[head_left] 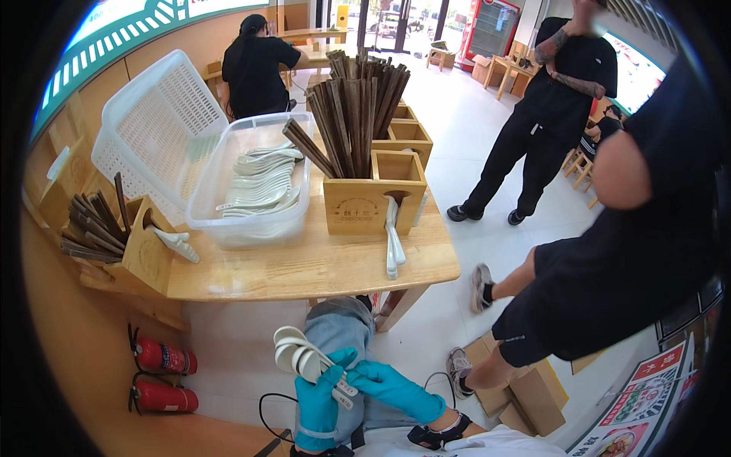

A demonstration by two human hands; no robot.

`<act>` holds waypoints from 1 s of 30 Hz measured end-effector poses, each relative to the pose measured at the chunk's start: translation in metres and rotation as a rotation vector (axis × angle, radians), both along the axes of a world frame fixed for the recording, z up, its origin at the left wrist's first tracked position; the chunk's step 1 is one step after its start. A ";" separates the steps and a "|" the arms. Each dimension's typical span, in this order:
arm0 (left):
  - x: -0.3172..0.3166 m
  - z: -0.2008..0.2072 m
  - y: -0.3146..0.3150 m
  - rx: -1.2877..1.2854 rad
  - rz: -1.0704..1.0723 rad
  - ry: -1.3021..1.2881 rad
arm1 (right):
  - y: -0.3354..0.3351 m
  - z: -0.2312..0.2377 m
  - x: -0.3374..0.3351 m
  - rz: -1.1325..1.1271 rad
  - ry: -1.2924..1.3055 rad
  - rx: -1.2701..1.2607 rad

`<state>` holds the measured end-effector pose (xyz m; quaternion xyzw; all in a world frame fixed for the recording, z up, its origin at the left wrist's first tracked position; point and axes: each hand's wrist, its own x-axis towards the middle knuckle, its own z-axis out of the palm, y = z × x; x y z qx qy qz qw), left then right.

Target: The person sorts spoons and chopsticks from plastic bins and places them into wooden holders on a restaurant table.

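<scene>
Spoons (293, 353) are bunched in the gloved left hand (318, 400), near; the right hand (387, 385) seems to pinch one too; a wooden chopstick box (354, 207) stands farther off.

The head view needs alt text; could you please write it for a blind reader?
The teal-gloved left hand holds white spoons while the right hand, also gloved, touches them. Ahead, a table bears a tub of more spoons and chopsticks in holders.

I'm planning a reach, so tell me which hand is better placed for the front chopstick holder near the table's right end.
Probably the right hand: it lies nearer the chopstick holder and seems only to pinch at the white spoons, which the left hand appears to carry.
</scene>
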<state>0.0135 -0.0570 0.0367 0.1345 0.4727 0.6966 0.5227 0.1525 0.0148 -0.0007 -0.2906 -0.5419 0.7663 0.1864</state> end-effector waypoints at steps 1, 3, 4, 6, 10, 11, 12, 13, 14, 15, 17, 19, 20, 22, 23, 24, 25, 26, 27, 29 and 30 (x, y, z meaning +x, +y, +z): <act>0.000 -0.001 -0.001 0.016 0.000 -0.005 | 0.003 -0.001 0.002 0.048 -0.005 -0.037; 0.000 0.003 0.000 0.020 0.005 0.006 | 0.003 -0.015 0.001 0.029 -0.004 0.090; -0.001 0.003 0.001 0.028 0.009 0.015 | 0.003 -0.015 -0.002 0.018 -0.005 0.152; -0.001 0.005 0.003 0.027 0.034 0.030 | -0.002 -0.007 -0.009 -0.143 -0.078 0.361; -0.006 0.006 0.006 0.036 0.076 0.038 | -0.001 0.043 -0.002 -0.361 -0.288 0.470; -0.009 0.004 0.004 0.045 0.081 0.033 | 0.005 0.056 0.002 -0.502 -0.266 0.475; -0.012 0.004 0.003 0.066 0.112 0.049 | 0.013 0.066 0.007 -0.643 -0.242 0.479; -0.014 0.003 0.002 0.060 0.119 0.053 | 0.031 0.060 0.016 -0.761 -0.192 0.570; -0.018 0.001 -0.001 0.050 0.133 0.058 | 0.046 0.073 0.018 -0.856 -0.190 0.639; -0.022 -0.001 -0.002 0.039 0.146 0.062 | 0.061 0.078 0.022 -0.898 -0.280 0.785; -0.024 0.001 -0.004 0.045 0.163 0.049 | 0.092 0.070 0.029 -0.960 -0.389 1.037; -0.025 0.002 -0.006 0.054 0.180 0.050 | 0.112 0.070 0.028 -0.992 -0.465 1.252; -0.027 -0.002 -0.007 0.048 0.174 0.037 | 0.119 0.072 0.025 -1.007 -0.530 1.333; -0.032 -0.012 -0.012 0.035 0.162 0.010 | 0.130 0.076 0.020 -1.032 -0.661 1.491; -0.033 -0.013 -0.015 0.030 0.158 0.013 | 0.135 0.076 0.018 -1.029 -0.673 1.509; -0.034 -0.014 -0.018 0.026 0.154 0.016 | 0.139 0.075 0.016 -1.026 -0.686 1.528; -0.034 -0.014 -0.019 0.020 0.149 0.017 | 0.143 0.074 0.015 -1.022 -0.701 1.548; -0.035 -0.014 -0.020 0.018 0.154 0.019 | 0.146 0.072 0.012 -1.026 -0.714 1.570; -0.036 -0.014 -0.021 0.016 0.159 0.021 | 0.149 0.070 0.008 -1.031 -0.727 1.593; -0.034 -0.015 -0.022 -0.001 0.132 0.000 | 0.154 0.067 0.001 -1.042 -0.737 1.604; -0.034 -0.014 -0.028 -0.018 0.106 -0.019 | 0.155 0.066 -0.005 -1.048 -0.727 1.587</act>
